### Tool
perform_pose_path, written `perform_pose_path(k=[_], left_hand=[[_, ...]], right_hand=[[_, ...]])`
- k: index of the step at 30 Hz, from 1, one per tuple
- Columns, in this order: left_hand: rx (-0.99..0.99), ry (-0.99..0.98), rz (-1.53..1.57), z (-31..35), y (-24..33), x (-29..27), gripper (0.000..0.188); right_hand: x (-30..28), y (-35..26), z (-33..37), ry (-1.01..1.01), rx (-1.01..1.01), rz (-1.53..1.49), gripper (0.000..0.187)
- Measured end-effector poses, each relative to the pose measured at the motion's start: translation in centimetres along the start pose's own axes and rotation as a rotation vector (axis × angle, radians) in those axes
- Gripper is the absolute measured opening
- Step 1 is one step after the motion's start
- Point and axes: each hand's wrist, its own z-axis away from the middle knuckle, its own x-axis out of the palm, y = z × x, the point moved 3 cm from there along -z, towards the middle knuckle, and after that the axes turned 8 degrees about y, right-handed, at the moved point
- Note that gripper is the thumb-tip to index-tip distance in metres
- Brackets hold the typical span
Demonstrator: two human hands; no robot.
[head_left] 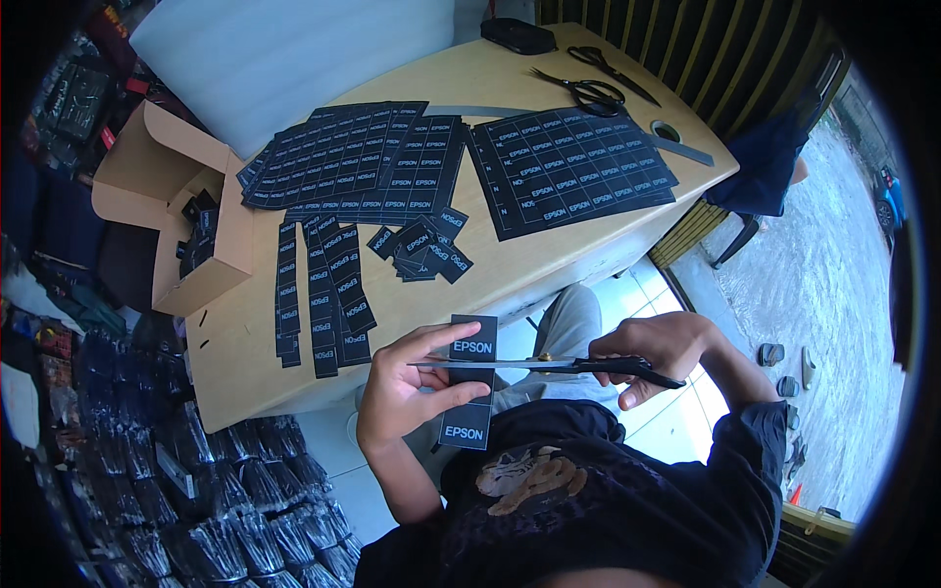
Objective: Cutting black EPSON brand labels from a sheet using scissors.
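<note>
Table, pale wood-look top [240, 367], curved front edge. Upon it: cardboard box [230, 265], flaps open, at left; overlapping black label sheets [343, 147], fanned, rear centre; second stack of black label sheets [578, 171], to their right; black label strips [323, 304], several, laid lengthwise toward the front; loose cut labels [421, 250], small heap beside strips; scissors, dark-handled, two pairs [566, 83], far right; black case [518, 36], rear; tape roll [667, 129] and metal ruler [691, 152], right end.
</note>
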Motion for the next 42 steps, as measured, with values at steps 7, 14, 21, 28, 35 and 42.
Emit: perform_pose_path(k=[7,14,21,28,35,42], left_hand=[[0.008,-0.001,0.024,0.0,-0.2,0.0,0.056],[0.017,-0.008,0.021,-0.2,-0.3,0.1,0.057],[-0.028,-0.013,0.06,-0.4,-0.2,0.3,0.061],[-0.019,-0.018,0.076,-0.3,-0.2,0.4,0.062],[-0.028,-0.029,0.09,-0.5,-0.2,0.5,0.062],[-0.031,-0.039,0.088,-0.6,-0.3,0.5,0.063]], right_hand=[[-0.1,-0.4,0.0,0.012,0.006,-0.008,0.058],[0.2,0.0,0.2,0.063,-0.04,-0.06,0.059],[0.1,-0.2,0.4,0.066,-0.023,-0.069,0.059],[0.4,0.3,0.5,0.052,-0.038,-0.061,0.056],[0.5,0.5,0.6,0.054,-0.036,-0.075,0.057],[0.6,0.7,0.7,0.101,-0.072,-0.079,0.059]])
